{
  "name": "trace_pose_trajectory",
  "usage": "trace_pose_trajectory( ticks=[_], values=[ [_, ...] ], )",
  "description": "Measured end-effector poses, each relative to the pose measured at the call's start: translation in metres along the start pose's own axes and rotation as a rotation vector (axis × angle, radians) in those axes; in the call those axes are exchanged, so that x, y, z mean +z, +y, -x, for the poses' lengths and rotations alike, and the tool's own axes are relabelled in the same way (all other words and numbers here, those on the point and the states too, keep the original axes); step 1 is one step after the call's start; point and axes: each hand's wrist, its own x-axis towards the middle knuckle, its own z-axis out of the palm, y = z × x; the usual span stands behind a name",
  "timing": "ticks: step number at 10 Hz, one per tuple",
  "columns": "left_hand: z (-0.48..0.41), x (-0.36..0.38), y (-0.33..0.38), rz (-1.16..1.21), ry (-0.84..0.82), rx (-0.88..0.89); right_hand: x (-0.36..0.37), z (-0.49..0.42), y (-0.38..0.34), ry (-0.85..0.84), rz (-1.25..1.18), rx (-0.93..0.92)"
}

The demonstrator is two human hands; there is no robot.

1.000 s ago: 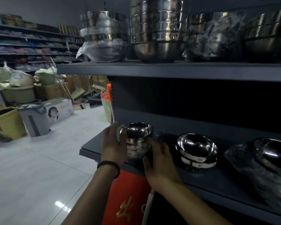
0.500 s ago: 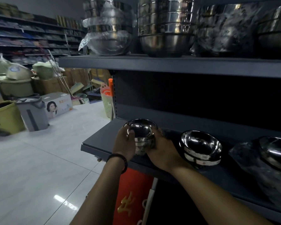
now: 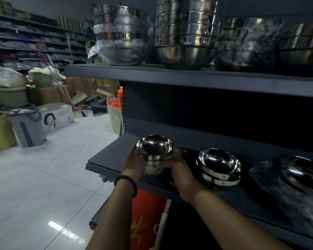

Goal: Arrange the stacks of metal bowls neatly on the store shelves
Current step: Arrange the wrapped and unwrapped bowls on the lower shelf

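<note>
Because polished steel is likely slick, stiff and light, the bowl stack [image 3: 154,156], at nine o'clock of the neighbour stack [image 3: 219,168] at the lower shelf [image 3: 107,157], suits a low two-sided hold; left hand [image 3: 134,159] and right hand [image 3: 182,174] curl round it

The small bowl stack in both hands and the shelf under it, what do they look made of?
The small bowl stack: polished metal, likely stainless steel, with mirror-bright reflections inside. The lower shelf: seems painted metal, matte dark grey, no glare; uncertain.
</note>
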Motion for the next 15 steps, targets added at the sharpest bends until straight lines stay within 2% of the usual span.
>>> trace_pose_trajectory(
  ticks=[1, 2, 4, 5, 6, 7, 8, 9, 10, 11, 13, 15],
  values=[
    [-0.006, -0.008, -0.008, 0.141, -0.115, -0.061, 0.009, 0.003, 0.0, -0.006, -0.086, 0.024],
    [-0.003, -0.013, -0.003, -0.137, -0.024, -0.011, 0.024, 0.004, -0.003, 0.053, -0.1, 0.075],
    [-0.001, -0.018, -0.014, 0.003, -0.056, 0.045, 0.031, 0.016, -0.008, 0.132, -0.005, 0.048],
    [0.026, -0.013, 0.008, -0.214, 0.092, -0.004, 0.007, 0.041, -0.007, 0.116, 0.174, -0.059],
    [0.072, 0.003, 0.037, -0.296, 0.353, 0.281, -0.028, 0.077, 0.007, 0.156, 0.222, -0.172],
    [0.11, 0.029, 0.05, -0.34, 0.206, 0.486, -0.064, 0.11, 0.027, 0.281, 0.24, -0.19],
    [0.136, 0.056, 0.032, -0.372, -0.035, 0.474, -0.094, 0.133, 0.044, 0.457, 0.224, -0.188],
    [0.14, 0.085, -0.01, -0.378, -0.102, 0.359, -0.115, 0.141, 0.055, 0.56, 0.2, -0.154],
    [0.131, 0.109, -0.041, -0.386, -0.084, 0.316, -0.127, 0.132, 0.056, 0.544, 0.192, -0.096],
    [0.126, 0.127, -0.043, -0.328, -0.075, 0.286, -0.135, 0.115, 0.061, 0.462, 0.171, -0.125],
    [0.126, 0.15, -0.042, -0.27, -0.164, 0.248, -0.14, 0.096, 0.053, 0.373, -0.026, -0.151],
    [0.13, 0.151, -0.043, -0.194, -0.092, 0.246, -0.136, 0.097, 0.05, 0.333, -0.087, -0.092]
  ],
)
